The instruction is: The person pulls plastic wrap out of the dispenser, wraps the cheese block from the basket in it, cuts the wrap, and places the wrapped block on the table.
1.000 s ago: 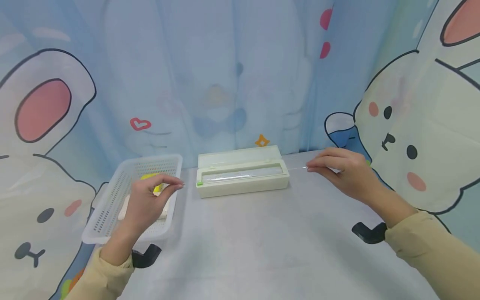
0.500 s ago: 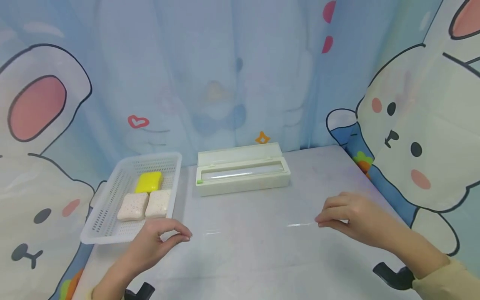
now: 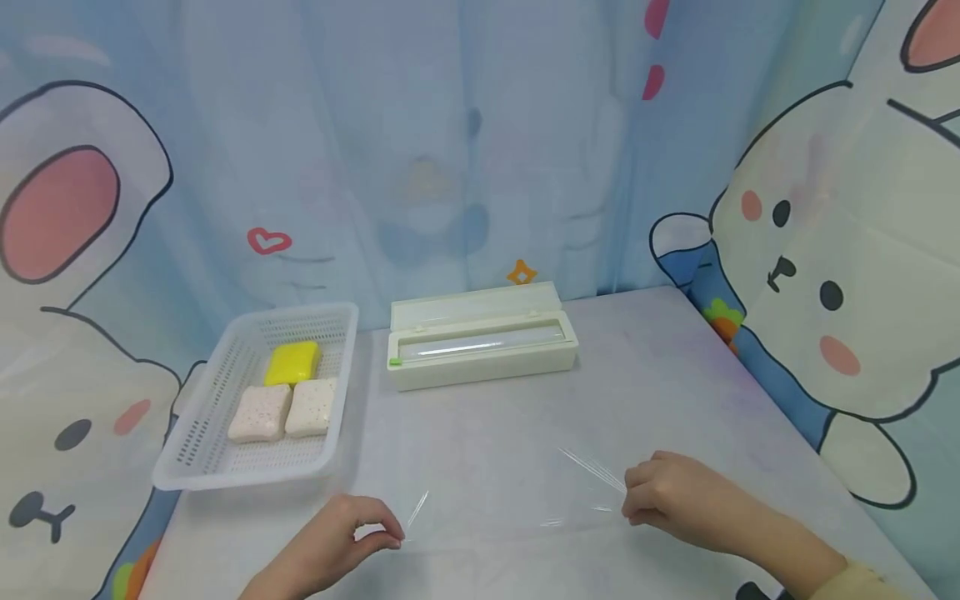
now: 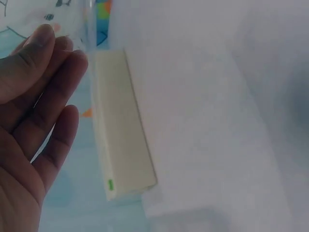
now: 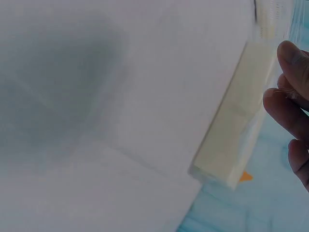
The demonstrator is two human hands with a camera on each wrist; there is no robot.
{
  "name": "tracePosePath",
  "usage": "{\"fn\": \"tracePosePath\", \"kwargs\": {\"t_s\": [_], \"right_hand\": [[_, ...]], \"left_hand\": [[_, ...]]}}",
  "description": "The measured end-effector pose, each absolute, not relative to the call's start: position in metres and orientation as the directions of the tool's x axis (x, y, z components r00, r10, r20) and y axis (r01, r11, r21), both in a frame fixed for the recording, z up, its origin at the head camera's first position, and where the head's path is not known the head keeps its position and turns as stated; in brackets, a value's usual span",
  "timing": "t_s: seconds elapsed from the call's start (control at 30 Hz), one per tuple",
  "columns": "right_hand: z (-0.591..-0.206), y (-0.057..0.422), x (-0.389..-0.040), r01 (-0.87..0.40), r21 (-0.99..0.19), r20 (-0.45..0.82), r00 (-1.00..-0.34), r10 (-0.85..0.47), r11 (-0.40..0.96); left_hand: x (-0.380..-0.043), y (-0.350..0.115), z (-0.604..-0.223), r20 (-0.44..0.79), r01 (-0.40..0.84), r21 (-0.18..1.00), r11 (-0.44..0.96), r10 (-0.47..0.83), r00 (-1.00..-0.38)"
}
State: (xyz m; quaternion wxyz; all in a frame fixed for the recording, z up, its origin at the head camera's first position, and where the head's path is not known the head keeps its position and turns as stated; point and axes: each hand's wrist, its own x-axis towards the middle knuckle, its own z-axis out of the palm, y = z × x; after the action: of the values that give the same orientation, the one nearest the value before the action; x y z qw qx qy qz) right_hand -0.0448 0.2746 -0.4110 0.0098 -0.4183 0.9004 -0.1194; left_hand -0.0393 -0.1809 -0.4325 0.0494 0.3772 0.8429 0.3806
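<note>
Clear film [image 3: 592,469] is spanning btwn both hands, low over near part of table [image 3: 637,367]; whether it's touching the top, can't tell. L hand [image 3: 337,542]: thumb + fingertips together, pinching film edge. R hand [image 3: 693,504]: fingers also together, clamped on opp. end, creases fanning from grip. Risks (judgement): R grip is bunching film, so uneven pull or slack could be folding it onto itself → self-sticking; pulling too hard → tear at a pinch pt; thin edge might be slipping from L fingertips. Further out: dispenser box [image 3: 483,369] is standing lid up behind film; basket [image 3: 247,481] w/ yellow bar [image 3: 292,363] + 2 pale bars [image 3: 260,414] is sitting left, so wide L swing could be snagging its rim
</note>
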Motion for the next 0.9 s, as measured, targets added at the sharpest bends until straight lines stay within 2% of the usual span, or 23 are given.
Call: {"fn": "tracePosePath", "kwargs": {"t_s": [0.17, 0.33, 0.4, 0.6, 0.9], "right_hand": [[-0.443, 0.276, -0.042, -0.755, -0.229, 0.099, -0.646, -0.757, 0.614], [-0.474, 0.278, -0.041, -0.825, -0.133, 0.273, -0.564, -0.779, 0.55], [-0.483, 0.279, -0.04, -0.831, -0.112, 0.309, -0.55, -0.776, 0.545], [-0.496, 0.28, -0.038, -0.818, -0.119, 0.314, -0.569, -0.76, 0.563], [-0.5, 0.278, -0.037, -0.83, -0.122, 0.326, -0.552, -0.768, 0.545]], "left_hand": [[-0.04, -0.176, -0.454, 0.096, 0.542, 0.693, 0.476, 0.684, -0.723], [-0.041, -0.174, -0.476, 0.089, 0.586, 0.619, 0.523, 0.695, -0.713], [-0.039, -0.174, -0.48, 0.06, 0.576, 0.605, 0.55, 0.69, -0.721], [-0.037, -0.172, -0.484, -0.05, 0.479, 0.624, 0.617, 0.644, -0.763], [-0.036, -0.175, -0.488, -0.011, 0.536, 0.585, 0.609, 0.666, -0.746]]}}
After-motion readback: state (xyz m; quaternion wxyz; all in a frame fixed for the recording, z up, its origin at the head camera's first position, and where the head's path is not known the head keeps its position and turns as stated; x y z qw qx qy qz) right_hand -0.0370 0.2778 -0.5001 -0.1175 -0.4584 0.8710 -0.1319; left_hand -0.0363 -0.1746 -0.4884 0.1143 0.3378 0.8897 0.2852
